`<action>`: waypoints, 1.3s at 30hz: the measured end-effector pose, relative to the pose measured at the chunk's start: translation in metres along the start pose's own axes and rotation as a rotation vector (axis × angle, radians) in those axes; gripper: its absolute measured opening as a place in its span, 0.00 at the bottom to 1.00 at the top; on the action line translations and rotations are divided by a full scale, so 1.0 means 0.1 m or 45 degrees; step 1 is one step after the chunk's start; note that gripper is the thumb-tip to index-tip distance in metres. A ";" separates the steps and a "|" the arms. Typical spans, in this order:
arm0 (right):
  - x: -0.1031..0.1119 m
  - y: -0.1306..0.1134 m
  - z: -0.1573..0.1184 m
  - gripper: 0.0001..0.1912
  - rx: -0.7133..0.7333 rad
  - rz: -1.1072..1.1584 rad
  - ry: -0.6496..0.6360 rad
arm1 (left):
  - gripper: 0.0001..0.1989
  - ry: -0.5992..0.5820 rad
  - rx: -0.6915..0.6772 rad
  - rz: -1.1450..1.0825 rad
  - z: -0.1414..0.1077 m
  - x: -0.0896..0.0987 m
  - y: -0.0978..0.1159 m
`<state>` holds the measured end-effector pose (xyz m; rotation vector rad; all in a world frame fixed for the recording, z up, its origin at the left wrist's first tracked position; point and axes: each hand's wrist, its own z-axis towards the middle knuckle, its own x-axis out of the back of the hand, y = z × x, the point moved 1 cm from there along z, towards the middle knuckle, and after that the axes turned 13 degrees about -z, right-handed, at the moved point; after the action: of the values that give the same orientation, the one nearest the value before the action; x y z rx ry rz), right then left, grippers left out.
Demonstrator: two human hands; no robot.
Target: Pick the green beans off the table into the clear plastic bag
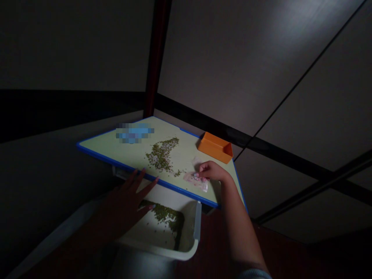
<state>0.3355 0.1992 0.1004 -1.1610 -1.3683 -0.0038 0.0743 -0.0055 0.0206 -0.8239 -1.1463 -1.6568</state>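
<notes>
My right hand (211, 171) is over the right part of the pale table top (130, 153), its fingers drawn together at a thin pinkish, partly shiny patch (200, 186), perhaps plastic film or printed paper. Whatever its fingertips hold is hidden. To the left of that patch lies a loose spread of small green and brownish grains (159, 155), with a few stray ones trailing toward it. My left hand (130, 193) has its fingers stretched apart at the blue front edge, over a white tub (190, 248). More green grains (168, 217) lie inside the tub.
An orange open tray (215, 149) stands at the table's back right edge. A blurred blue item (135, 133) lies at the left rear. Grey panelled walls (232, 69) rise close behind the table, and the scene is dim.
</notes>
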 end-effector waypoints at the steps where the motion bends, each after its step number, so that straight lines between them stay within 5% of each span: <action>1: 0.00 0.01 0.00 0.19 -0.009 -0.017 0.015 | 0.32 0.005 0.001 0.002 0.00 0.00 0.00; 22: 0.17 0.13 -0.06 0.06 -0.277 -0.390 0.441 | 0.33 0.062 -0.071 0.017 -0.02 -0.06 -0.08; 28: 0.14 0.16 -0.02 0.10 -0.111 -0.161 0.560 | 0.33 0.038 -0.059 0.037 -0.01 -0.02 -0.04; 39: 0.13 0.09 -0.06 0.20 0.030 0.058 0.133 | 0.34 -0.039 0.009 0.004 0.01 -0.01 -0.03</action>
<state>0.3494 0.2075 0.1055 -1.1569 -1.2468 -0.0152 0.0715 -0.0040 0.0191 -0.8489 -1.1708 -1.6414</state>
